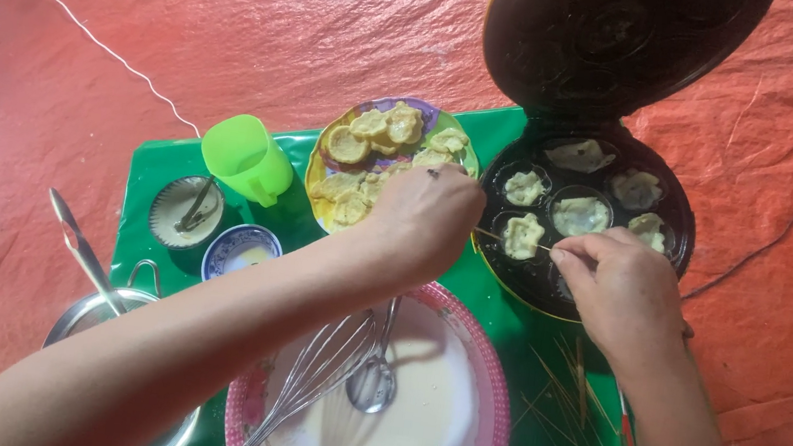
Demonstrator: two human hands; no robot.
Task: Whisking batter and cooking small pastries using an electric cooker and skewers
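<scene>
Plate of cakes (391, 157) left of cake maker (587, 216), batter bowl (482, 385) in front.

Floor: we see an orange tarp (269, 26), creased, spread wide, with a white cable (106, 46) trailing across it at upper left.
Mat: a green sheet (151, 173) lies flat on the tarp.
On the mat, back: a green jug (248, 159), a plate of cooked cakes (322, 176), and the open round cake maker (684, 223).
On the mat, left: a small cup (166, 215) and a blue-rimmed bowl (237, 249).
On the mat, front: a pink-rimmed batter bowl (496, 397), with loose skewers (568, 385) beside it.
Left edge: a metal pot (83, 316) sits near the mat's corner.
</scene>
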